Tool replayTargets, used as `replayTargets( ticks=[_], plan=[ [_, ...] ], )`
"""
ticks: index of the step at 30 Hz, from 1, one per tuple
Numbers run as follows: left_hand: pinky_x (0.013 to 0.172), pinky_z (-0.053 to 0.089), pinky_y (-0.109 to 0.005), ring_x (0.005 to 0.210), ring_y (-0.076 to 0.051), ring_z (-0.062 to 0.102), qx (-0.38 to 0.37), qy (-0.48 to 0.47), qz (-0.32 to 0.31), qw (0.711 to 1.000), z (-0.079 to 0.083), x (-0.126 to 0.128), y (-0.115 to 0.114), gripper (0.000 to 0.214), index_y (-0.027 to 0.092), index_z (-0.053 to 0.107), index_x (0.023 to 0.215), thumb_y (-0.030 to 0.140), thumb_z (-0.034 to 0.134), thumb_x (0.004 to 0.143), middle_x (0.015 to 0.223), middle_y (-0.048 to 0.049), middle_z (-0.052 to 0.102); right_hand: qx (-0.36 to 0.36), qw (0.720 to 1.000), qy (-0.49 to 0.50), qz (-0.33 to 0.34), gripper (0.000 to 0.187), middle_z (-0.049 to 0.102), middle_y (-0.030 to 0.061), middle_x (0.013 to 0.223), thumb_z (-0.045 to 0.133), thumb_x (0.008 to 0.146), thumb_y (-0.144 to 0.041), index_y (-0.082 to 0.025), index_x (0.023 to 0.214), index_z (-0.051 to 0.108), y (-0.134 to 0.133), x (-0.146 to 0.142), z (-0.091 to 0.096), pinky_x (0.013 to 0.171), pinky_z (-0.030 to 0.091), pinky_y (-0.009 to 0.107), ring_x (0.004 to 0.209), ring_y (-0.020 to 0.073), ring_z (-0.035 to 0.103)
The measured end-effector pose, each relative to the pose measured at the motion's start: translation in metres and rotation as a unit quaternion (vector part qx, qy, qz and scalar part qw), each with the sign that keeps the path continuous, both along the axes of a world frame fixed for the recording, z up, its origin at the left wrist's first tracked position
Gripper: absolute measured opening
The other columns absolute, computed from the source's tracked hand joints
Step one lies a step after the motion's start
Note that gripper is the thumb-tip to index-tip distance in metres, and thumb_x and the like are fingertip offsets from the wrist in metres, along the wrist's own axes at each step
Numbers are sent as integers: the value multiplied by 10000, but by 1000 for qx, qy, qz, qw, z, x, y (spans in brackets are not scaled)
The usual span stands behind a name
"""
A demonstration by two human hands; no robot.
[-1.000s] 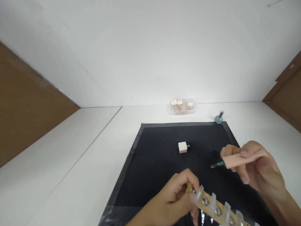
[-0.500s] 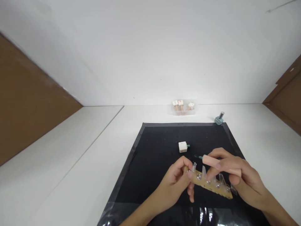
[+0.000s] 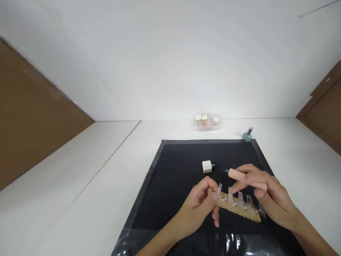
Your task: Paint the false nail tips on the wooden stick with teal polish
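My left hand (image 3: 197,207) pinches the left end of a yellowish nail display bar (image 3: 237,210). Several clear false nail tips (image 3: 241,200) stand up from it, with shiny round metallic bits at their bases. In my right hand (image 3: 274,202) is a nail polish brush with a pink handle (image 3: 234,174); its dark green bristle end points left, above the bar and apart from the tips. One right fingertip is at the top of the second tip from the left. Beyond the hands, a white square polish bottle (image 3: 206,166) with a green-stained neck lies on the mat.
A black mat (image 3: 181,156) covers the work area on the white table (image 3: 106,202). At the back, a clear tray (image 3: 207,128) holds several white-and-pink bottles. A teal bottle with a silver cap (image 3: 247,135) sits by the mat's far right corner.
My right hand has shifted slightly up and left with the brush, its fingertip moving from low on the bar up to the second nail tip. The left hand stays nearly still.
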State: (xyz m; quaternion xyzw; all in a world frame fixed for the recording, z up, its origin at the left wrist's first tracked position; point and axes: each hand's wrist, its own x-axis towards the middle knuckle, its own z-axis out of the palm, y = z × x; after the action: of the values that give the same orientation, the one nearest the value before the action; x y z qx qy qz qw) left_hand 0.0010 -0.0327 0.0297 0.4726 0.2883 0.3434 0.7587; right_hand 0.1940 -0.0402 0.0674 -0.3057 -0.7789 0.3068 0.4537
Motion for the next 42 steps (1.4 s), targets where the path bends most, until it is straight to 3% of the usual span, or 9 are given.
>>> replayTargets(
  ticks=[10, 19, 22, 25, 29, 36, 42],
  plan=[
    [407, 418, -172, 402, -45, 424, 5, -7, -1, 1000, 2, 1, 0, 337, 186, 417, 734, 492, 551, 777, 489, 84, 431, -2, 1000, 12, 22, 265, 719, 38, 816, 351, 960, -373, -325, 1123, 554, 0, -1, 2, 718, 499, 403, 912, 241, 606],
    [415, 425, -177, 413, -47, 430, 5, -4, -5, 1000, 1, 0, 0, 347, 186, 409, 740, 502, 547, 777, 495, 85, 424, -30, 996, 76, -48, 246, 728, 19, 782, 374, 960, -357, -306, 1126, 548, -1, -2, -2, 806, 475, 387, 916, 219, 608],
    [425, 419, -171, 418, -42, 440, 6, 3, -6, 1000, 1, 0, 0, 345, 182, 407, 738, 495, 544, 783, 501, 84, 434, -50, 987, 134, -74, 180, 686, 4, 682, 460, 932, -339, -291, 1058, 579, 0, 0, -3, 772, 485, 378, 767, 200, 610],
    [430, 418, -176, 419, -46, 452, 6, 6, -8, 1000, 1, 0, 1, 338, 181, 410, 740, 489, 542, 787, 508, 81, 439, -60, 976, 189, -96, 96, 560, -40, 530, 555, 883, -337, -280, 928, 617, 4, 2, -5, 661, 489, 345, 525, 151, 523],
    [427, 423, -184, 421, -51, 441, 6, 1, -8, 1000, 2, 0, 1, 335, 184, 419, 742, 489, 554, 778, 510, 80, 435, -79, 965, 217, -126, 149, 434, -68, 450, 560, 873, -367, -253, 805, 627, 9, 3, -6, 613, 458, 334, 442, 126, 429],
    [425, 445, -192, 421, -51, 427, -3, -26, 45, 999, -4, 6, -1, 349, 188, 409, 737, 491, 580, 759, 501, 85, 429, -48, 992, 103, -53, 132, 687, -6, 635, 459, 936, -294, -272, 979, 582, -2, 6, -1, 674, 473, 352, 673, 189, 620],
    [420, 445, -181, 418, -42, 436, -4, -51, 64, 997, -5, 8, -2, 341, 182, 410, 742, 470, 591, 763, 502, 89, 437, -16, 998, 39, -44, 138, 729, 4, 698, 445, 940, -264, -278, 999, 569, -6, 7, 2, 681, 490, 345, 761, 202, 646]
  ],
)
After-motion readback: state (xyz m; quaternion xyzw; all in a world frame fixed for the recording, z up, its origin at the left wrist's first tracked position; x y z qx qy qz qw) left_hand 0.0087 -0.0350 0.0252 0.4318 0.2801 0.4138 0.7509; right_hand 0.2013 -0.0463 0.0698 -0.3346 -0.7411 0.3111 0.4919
